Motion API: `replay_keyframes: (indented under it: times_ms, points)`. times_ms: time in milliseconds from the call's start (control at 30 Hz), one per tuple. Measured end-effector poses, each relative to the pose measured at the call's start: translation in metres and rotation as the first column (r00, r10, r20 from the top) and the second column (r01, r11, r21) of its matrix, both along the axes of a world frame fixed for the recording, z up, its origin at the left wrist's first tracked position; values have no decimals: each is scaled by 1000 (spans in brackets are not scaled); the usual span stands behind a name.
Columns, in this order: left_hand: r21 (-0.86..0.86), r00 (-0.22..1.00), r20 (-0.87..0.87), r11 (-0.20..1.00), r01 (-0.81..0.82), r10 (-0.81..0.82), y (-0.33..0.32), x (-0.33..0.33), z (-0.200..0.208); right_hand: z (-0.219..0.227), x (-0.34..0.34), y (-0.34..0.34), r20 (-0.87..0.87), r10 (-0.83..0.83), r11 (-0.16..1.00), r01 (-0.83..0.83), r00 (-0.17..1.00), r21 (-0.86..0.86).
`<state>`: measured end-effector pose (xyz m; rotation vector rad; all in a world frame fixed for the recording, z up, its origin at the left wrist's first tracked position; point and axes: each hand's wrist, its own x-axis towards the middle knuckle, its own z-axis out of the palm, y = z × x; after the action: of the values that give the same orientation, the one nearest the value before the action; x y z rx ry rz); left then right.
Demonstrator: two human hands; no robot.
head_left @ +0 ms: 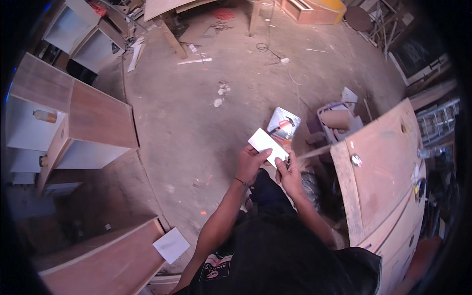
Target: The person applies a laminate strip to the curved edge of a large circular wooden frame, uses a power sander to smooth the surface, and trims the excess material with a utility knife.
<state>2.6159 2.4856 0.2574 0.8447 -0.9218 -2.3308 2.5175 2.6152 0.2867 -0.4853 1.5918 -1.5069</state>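
A white rectangular panel (265,145), small and flat, is held up in front of my body with both hands. My left hand (250,162) grips its near left edge, thumb lying on the white face. At its right end my right hand (289,172) pinches it, the thumb on top and the fingers behind. Just beyond the panel a hammer (282,126) with a red and black handle rests on a silvery square lid or tin (291,117). What lies under that tin is partly covered by the panel and my right hand.
On the right stands a wooden workbench (378,167) with a round tin (356,160) and a clear bottle (430,152) on it. A purple bin (324,109) holds scraps behind it. Wooden cabinets (98,113) line the left; a white square board (171,245) lies on one. A cable (268,48) crosses the floor.
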Motion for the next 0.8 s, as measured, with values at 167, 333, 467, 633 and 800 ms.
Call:
replay_keyframes:
  times_ms: [167,333,467,633,800]
  points:
    - [112,919,28,912,-394,393,-195,-10,-51,-50,-63,-105,-382,18,996,-50,924,-75]
    - [-147,938,278,974,-170,205,-307,-72,-5,-25,-141,-219,-391,-10,994,-35,920,-107]
    - [58,985,132,993,103,-110,-355,-150,7,-10,-208,-306,-604,89,990,-135,792,-30]
    - [37,990,-38,990,134,-133,-449,-256,10,0,-294,-401,-667,-11,998,-36,745,-57]
    - [-25,961,-94,965,261,-262,-554,-371,-13,0,-391,-493,-797,-59,998,47,602,-39]
